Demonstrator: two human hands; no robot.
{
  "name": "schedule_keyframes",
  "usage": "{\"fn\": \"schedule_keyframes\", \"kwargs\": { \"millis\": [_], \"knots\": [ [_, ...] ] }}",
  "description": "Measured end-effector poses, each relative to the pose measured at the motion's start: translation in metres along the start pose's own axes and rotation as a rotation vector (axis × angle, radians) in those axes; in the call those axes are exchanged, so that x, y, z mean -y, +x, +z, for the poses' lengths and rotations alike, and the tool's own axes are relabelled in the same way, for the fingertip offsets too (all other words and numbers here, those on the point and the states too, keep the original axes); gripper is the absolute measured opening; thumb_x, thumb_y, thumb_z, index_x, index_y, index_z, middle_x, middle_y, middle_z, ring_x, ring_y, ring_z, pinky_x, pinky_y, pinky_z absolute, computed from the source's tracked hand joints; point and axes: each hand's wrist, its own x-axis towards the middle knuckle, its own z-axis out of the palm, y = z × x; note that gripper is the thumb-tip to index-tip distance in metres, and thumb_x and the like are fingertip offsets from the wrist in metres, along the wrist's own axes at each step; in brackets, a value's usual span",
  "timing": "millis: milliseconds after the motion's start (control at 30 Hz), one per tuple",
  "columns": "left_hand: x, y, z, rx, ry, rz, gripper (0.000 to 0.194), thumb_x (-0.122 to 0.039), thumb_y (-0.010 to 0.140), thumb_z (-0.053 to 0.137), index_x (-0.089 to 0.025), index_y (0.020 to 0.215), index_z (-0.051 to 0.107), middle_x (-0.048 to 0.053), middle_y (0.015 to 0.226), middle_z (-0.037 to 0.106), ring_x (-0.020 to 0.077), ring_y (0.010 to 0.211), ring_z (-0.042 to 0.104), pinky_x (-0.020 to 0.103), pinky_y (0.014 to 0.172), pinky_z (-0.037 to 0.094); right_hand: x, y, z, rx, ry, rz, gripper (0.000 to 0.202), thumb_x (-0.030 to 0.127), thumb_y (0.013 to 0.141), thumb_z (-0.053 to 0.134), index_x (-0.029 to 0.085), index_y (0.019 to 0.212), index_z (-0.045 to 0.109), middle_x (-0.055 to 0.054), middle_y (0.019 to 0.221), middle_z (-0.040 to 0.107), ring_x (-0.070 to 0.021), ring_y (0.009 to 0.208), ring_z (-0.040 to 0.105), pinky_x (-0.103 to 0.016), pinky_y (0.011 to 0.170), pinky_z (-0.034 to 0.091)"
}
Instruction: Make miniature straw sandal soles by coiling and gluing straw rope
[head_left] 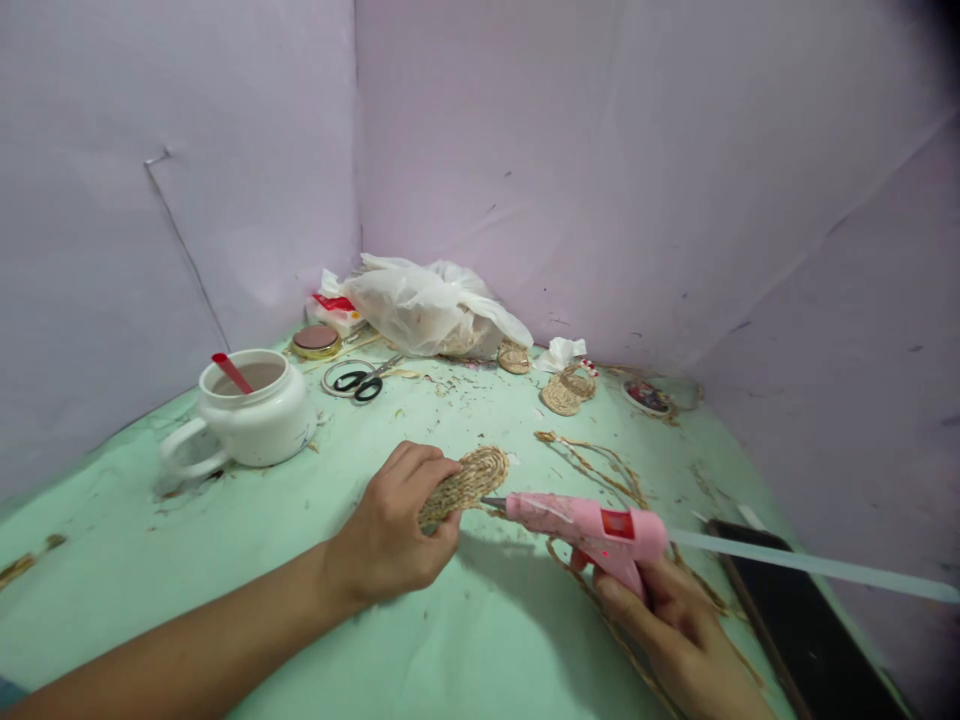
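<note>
My left hand (pixel 397 520) grips a small oval sole of coiled, braided straw (pixel 474 476), its rounded end sticking out past the fingers. Wrapped round the handle of a pink hot glue gun (pixel 577 518) is my right hand (pixel 675 630). The gun's metal nozzle points left and meets, or nearly meets, the lower edge of the straw piece. A long translucent glue stick (pixel 810 565) juts from the gun's back end. A thin straw cord (pixel 600 462) lies on the table behind the gun and also runs below it, partly hidden by my right hand.
A white mug (pixel 259 425) with a red stick stands at left. Black-handled scissors (pixel 365 384), a round tin (pixel 316 340) and a white plastic bag (pixel 435 305) lie behind. Tiny straw slippers (pixel 566 390) sit near the back wall. A dark phone (pixel 802 620) lies at right.
</note>
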Motion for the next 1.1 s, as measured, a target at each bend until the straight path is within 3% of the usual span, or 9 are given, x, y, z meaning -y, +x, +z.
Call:
{"fn": "schedule_keyframes", "kwargs": {
  "millis": [300,533,700,967,1100],
  "knots": [
    [0.001,0.001,0.001,-0.025,0.006,0.009,0.035,-0.006,0.07,0.058,-0.009,0.105,0.055,0.012,0.097,0.057,0.0213,0.091,0.053,0.036,0.079,0.05,0.001,0.0,0.0,-0.061,-0.017,0.024,0.027,0.046,0.073,0.063,0.02,0.08,0.069,-0.002,0.065,0.063,-0.0166,0.058,0.052,-0.025,0.054,0.042],
    [0.001,0.001,0.001,-0.029,0.008,0.006,0.036,-0.006,0.071,0.058,-0.011,0.106,0.054,0.012,0.097,0.057,0.0212,0.09,0.053,0.037,0.078,0.05,0.005,0.001,0.001,-0.112,0.002,0.003,0.024,0.043,0.071,0.063,0.021,0.077,0.068,-0.002,0.067,0.063,-0.0169,0.06,0.052,-0.025,0.056,0.043],
    [0.0,0.002,0.001,-0.037,0.009,0.009,0.035,-0.006,0.071,0.057,-0.011,0.105,0.054,0.012,0.096,0.057,0.0211,0.089,0.053,0.037,0.077,0.05,0.001,0.001,-0.002,-0.104,-0.012,0.029,0.027,0.046,0.072,0.061,0.02,0.076,0.068,0.0,0.06,0.058,-0.0146,0.053,0.048,-0.023,0.047,0.037],
    [0.001,0.001,0.001,-0.032,0.019,0.01,0.034,-0.006,0.071,0.057,-0.01,0.105,0.055,0.012,0.096,0.058,0.021,0.09,0.054,0.036,0.078,0.05,-0.004,0.002,-0.005,-0.127,0.018,0.04,0.03,0.048,0.071,0.063,0.019,0.075,0.068,-0.001,0.063,0.061,-0.0153,0.056,0.052,-0.023,0.05,0.044],
    [0.0,0.003,0.0,-0.036,0.027,0.015,0.033,-0.006,0.071,0.056,-0.01,0.104,0.055,0.012,0.095,0.057,0.0209,0.089,0.054,0.036,0.077,0.05,-0.007,0.008,-0.013,-0.043,-0.044,0.007,0.03,0.047,0.069,0.066,0.018,0.076,0.071,-0.005,0.069,0.067,-0.0191,0.062,0.06,-0.026,0.057,0.049]
  ]
}}
